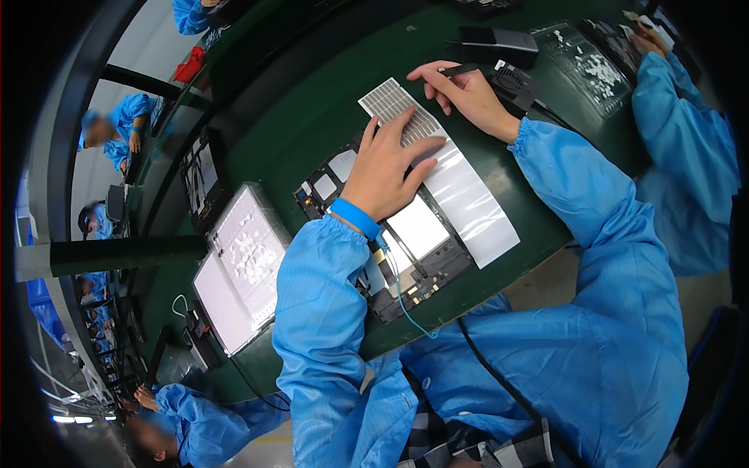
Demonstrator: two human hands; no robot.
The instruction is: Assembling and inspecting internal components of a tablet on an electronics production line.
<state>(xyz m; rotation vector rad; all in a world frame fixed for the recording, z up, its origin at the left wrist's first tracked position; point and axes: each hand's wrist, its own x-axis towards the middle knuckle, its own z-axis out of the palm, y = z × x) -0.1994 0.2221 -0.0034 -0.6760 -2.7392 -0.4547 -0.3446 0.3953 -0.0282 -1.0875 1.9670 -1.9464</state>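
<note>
My left hand (388, 165) lies with fingers spread over a sheet of small grey rectangular stickers (384, 97), its fingertips pressing on it. The sheet's glossy white lower part (480, 214) stretches toward the table's front edge. Under that hand and the sheet sits an opened electronic device (417, 234), dark-framed with bright silvery panels, partly hidden. A blue wrist strap (353, 218) with a thin cord circles my left wrist. Beyond the sheet's right edge, my right hand (468, 97) is closed round a slim dark tool (459, 70); its exact kind is unclear.
To the left, a clear-edged tray (250, 253) carries white pieces. Another dark device (204, 179) stands behind it. A black fan-like unit (511, 84) and a grey box (499, 45) are at the back right. Co-workers in blue sleeves (679, 144) sit on both sides.
</note>
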